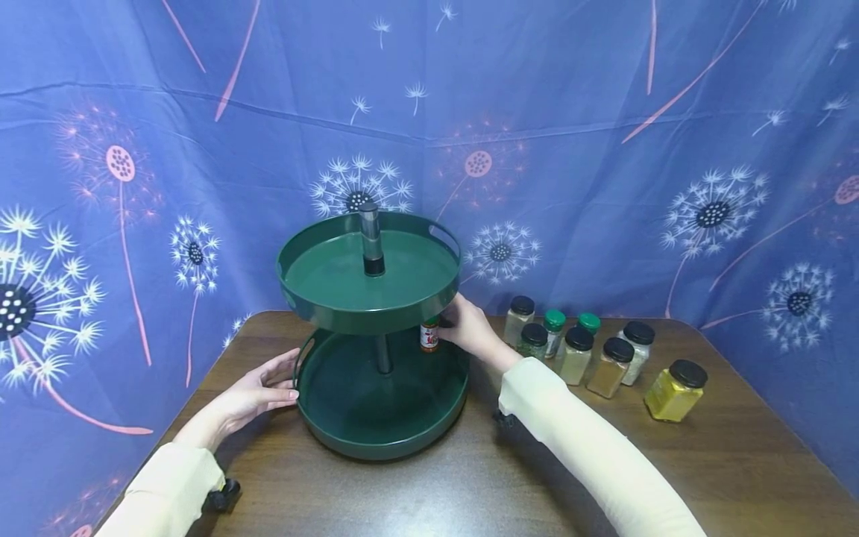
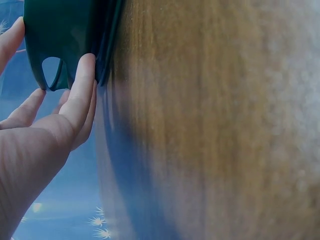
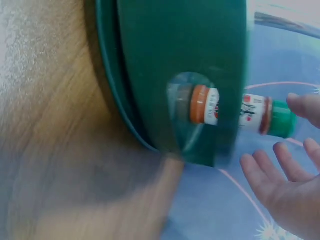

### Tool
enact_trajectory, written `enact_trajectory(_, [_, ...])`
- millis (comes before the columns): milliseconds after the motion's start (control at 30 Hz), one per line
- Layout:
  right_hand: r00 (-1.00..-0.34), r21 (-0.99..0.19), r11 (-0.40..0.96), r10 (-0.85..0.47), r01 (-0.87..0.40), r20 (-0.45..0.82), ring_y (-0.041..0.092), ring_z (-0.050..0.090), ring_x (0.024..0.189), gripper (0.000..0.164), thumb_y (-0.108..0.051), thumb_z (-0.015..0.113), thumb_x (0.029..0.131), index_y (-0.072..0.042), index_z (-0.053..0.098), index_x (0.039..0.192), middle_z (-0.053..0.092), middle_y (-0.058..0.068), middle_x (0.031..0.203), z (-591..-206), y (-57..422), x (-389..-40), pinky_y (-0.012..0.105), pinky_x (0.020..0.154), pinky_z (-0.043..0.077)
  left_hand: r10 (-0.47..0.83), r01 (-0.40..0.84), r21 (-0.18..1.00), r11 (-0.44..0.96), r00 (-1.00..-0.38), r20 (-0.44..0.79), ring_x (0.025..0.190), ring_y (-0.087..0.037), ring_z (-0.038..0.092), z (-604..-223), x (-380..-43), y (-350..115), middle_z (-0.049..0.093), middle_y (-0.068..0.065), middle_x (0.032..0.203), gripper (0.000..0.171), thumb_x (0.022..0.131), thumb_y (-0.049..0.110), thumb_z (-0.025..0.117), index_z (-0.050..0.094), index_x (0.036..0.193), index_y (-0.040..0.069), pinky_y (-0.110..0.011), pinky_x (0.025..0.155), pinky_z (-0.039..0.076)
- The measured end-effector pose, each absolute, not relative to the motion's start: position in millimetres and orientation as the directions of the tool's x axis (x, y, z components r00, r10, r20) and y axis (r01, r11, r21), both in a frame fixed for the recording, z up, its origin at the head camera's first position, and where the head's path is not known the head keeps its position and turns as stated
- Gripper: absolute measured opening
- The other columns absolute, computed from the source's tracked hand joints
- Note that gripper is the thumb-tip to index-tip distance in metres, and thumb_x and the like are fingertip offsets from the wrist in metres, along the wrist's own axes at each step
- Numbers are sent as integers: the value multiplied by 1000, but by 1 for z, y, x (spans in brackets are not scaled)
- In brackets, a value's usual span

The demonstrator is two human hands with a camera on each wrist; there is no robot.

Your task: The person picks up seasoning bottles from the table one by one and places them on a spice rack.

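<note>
A two-tier green tray stand [image 1: 376,440] stands on the wooden table. On its lower tier is a small spice jar [image 1: 429,337] with a white label, reddish contents and a green cap. In the right wrist view the spice jar [image 3: 252,114] shows partly through the handle cutout. My right hand [image 1: 470,328] is beside the jar under the upper tier; its thumb [image 3: 304,109] is right at the cap, the other fingers spread apart from it. At the lower tier's left side, my left hand [image 1: 251,391] touches the rim near the cutout with extended fingertips [image 2: 86,65].
Several spice jars stand to the right, among them a green-capped jar [image 1: 553,332], a brown-filled jar [image 1: 611,369] and a yellow jar [image 1: 674,391]. The upper tier [image 1: 369,317] overhangs the lower one around a central post [image 1: 370,239]. A blue patterned cloth [image 1: 577,149] hangs behind.
</note>
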State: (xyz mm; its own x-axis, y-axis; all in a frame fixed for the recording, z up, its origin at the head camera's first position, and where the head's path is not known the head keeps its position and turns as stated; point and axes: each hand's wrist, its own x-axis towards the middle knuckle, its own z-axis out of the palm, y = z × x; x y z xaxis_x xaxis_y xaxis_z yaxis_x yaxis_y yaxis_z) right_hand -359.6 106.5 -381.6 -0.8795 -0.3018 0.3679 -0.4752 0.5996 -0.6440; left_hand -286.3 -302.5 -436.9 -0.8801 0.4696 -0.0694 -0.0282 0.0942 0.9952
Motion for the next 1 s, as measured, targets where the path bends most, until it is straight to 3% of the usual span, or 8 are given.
enact_trajectory(100, [-894, -654, 611, -292, -447, 339, 32, 62, 104, 63, -18, 79, 76, -16, 47, 131, 63, 13, 112, -375, 109, -355, 46, 89, 49, 469, -28, 995, 91, -881, -68, 134, -46, 26, -437, -286, -303, 2, -30, 152, 86, 88, -2, 60, 2, 151, 3, -30, 93, 49])
enact_trajectory(333, [-912, -677, 613, -305, -408, 273, 30, 62, 105, 46, -17, 77, 78, -14, 52, 116, 61, 10, 118, -367, 117, -341, 46, 87, 51, 478, -29, 997, 70, -876, -59, 130, -36, 37, -438, -285, -303, 5, -31, 151, 85, 89, -2, 59, 2, 151, 2, -30, 93, 49])
enact_trajectory(567, [-902, -674, 603, -338, -427, 269, 27, 60, 109, 63, -21, 76, 79, -19, 44, 134, 58, 8, 122, -357, 132, -326, 43, 86, 53, 488, -21, 998, 54, -871, -44, 124, -24, 45, -440, -286, -303, 3, -32, 151, 86, 88, -2, 59, 0, 150, 1, -30, 93, 49])
enact_trajectory(833, [-855, -614, 595, -373, -518, 360, 26, 57, 112, 64, -22, 76, 80, -20, 45, 136, 58, 7, 124, -344, 151, -310, 44, 86, 53, 487, -21, 999, 50, -872, -42, 130, -38, 35, -439, -286, -301, 3, -31, 151, 86, 88, -3, 59, 0, 151, 1, -31, 93, 49])
enact_trajectory(1000, [-845, -585, 611, -370, -534, 385, 28, 57, 114, 67, -22, 77, 79, -20, 44, 137, 57, 7, 127, -334, 162, -298, 48, 88, 50, 485, -28, 998, 48, -873, -48, 129, -32, 39, -441, -287, -302, 4, -30, 151, 86, 88, -3, 59, 0, 151, 2, -31, 93, 49])
